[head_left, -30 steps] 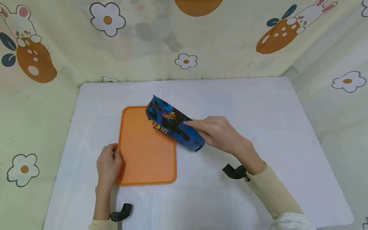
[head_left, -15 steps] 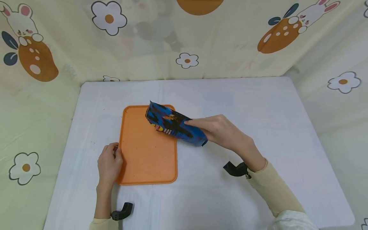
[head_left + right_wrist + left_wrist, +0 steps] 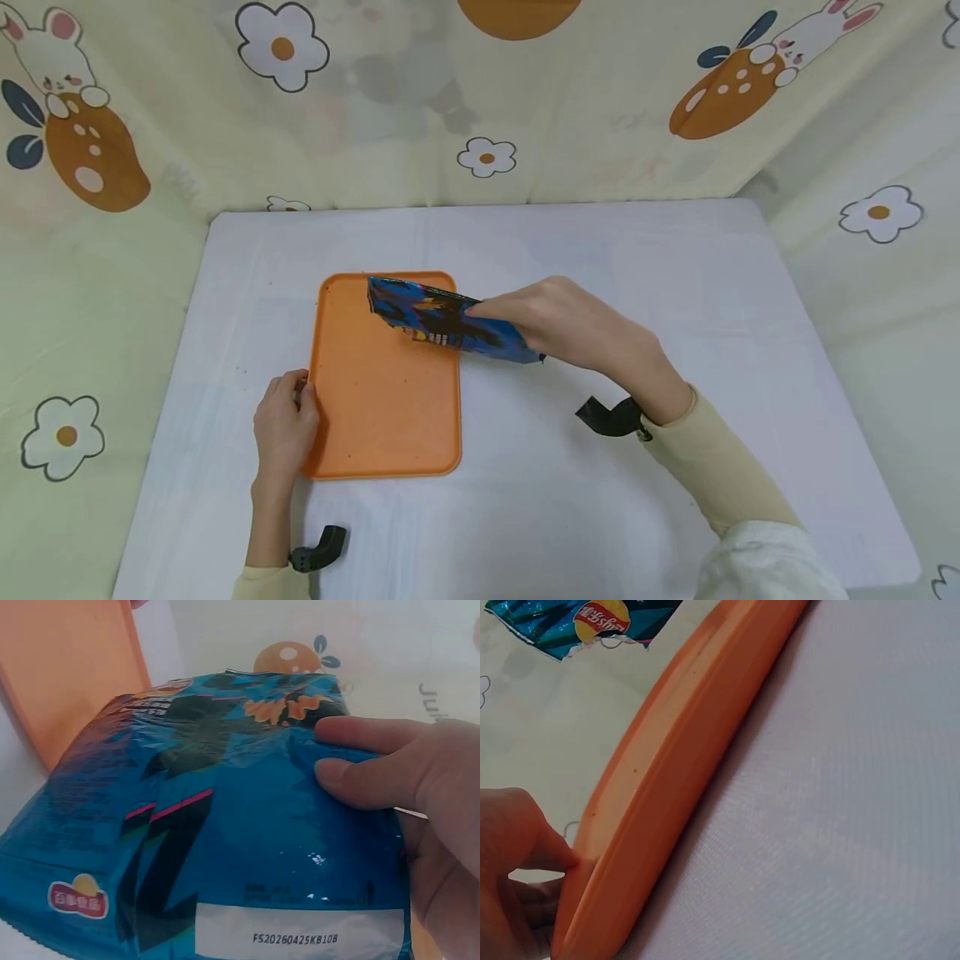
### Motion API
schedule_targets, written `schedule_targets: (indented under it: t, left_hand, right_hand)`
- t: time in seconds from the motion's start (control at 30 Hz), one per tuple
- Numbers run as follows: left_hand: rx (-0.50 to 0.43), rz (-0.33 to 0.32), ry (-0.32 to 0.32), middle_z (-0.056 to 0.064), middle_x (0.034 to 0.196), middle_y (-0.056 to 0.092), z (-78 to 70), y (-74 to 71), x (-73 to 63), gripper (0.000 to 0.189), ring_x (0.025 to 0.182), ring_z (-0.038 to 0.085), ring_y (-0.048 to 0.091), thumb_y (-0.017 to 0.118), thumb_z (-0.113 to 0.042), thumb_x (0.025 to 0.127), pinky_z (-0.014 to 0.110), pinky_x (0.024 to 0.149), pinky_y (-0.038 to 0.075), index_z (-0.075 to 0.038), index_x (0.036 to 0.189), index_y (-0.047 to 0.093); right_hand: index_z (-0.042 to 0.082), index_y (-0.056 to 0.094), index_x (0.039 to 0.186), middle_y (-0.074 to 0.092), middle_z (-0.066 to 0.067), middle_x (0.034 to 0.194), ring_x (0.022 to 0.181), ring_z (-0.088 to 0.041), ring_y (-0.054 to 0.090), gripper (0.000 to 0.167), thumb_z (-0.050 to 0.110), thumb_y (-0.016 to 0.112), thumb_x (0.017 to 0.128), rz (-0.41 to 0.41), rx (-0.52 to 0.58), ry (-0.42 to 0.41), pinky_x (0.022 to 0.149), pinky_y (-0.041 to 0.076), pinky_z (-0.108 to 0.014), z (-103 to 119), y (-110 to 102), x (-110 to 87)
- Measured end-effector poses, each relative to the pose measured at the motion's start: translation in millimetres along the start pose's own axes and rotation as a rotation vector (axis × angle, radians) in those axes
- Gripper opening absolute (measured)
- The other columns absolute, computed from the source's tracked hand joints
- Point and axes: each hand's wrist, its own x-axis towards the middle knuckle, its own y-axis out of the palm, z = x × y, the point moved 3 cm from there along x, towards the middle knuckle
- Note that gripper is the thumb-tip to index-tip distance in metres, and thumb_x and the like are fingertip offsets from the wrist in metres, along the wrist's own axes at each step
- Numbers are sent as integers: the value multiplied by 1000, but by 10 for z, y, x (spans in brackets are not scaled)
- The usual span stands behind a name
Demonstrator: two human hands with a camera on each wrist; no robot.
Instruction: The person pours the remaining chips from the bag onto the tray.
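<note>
My right hand (image 3: 573,329) grips a blue chip bag (image 3: 431,312) with dark streaks, its thumb and a finger against the side of the bag. The bag leans over the upper right of an orange tray (image 3: 382,417), its left end above the tray and its right end past the tray's edge. In the left wrist view, that end of the bag (image 3: 555,619) has a ragged, torn edge. My left hand (image 3: 285,429) pinches the tray's left rim between thumb and fingers. A printed white strip shows near the bag's other end in the right wrist view. The contents are hidden.
The tray lies on a white table (image 3: 600,508); small dark specks dot its surface. A pale curtain (image 3: 585,108) printed with flowers and rabbits hangs behind and at the sides. Black wrist mounts (image 3: 318,550) stick out from both forearms.
The bag has turned to lie more level, its left end shifting left and down. My right hand has risen slightly and tilted with it. The left hand keeps its place on the tray.
</note>
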Motion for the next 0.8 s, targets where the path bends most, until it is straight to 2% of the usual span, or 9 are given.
schedule_targets:
  t: [0.13,0.2,0.3,0.57,0.67,0.8]
  left_hand:
    - [-5,5,-24,25,105,65,6,5,-6,29,86,37,60,53,-6,103,45,75,47,8,125,65]
    - [-7,5,-31,25,106,65,5,6,-9,29,86,36,60,53,-6,103,45,75,47,8,127,65]
    - [-5,-5,-34,25,106,65,3,-1,-16,29,87,37,61,54,-6,103,46,75,48,8,126,65]
    - [20,-53,29,26,100,65,-26,-5,-22,28,78,37,62,55,-3,102,45,68,48,10,124,66]
    - [27,-61,31,26,98,64,-30,-4,-22,28,76,36,61,55,-2,102,44,66,48,11,124,66]
    - [33,-56,23,27,100,64,-32,8,-21,29,77,37,61,55,-3,102,47,68,50,10,125,66]
  right_hand:
    - [9,75,123,77,-2,117,70,-9,64,47,-17,55,91,41,-16,-3,59,44,-23,39,-11,69]
    - [9,75,122,78,-2,115,71,-8,65,48,-19,55,89,57,-20,-5,59,45,-23,53,-8,98]
    - [9,76,121,78,-2,113,64,-7,57,51,-21,53,86,87,-26,-1,56,41,-23,72,4,140]
    - [9,76,121,79,-5,111,57,-9,44,52,-20,50,88,151,-80,11,54,31,-22,119,14,225]
    - [9,76,121,79,-5,110,55,-9,48,50,-20,51,89,161,-114,7,53,33,-22,140,7,258]
    - [10,77,120,79,-4,110,63,-12,63,48,-20,56,88,185,-168,6,55,44,-23,174,12,289]
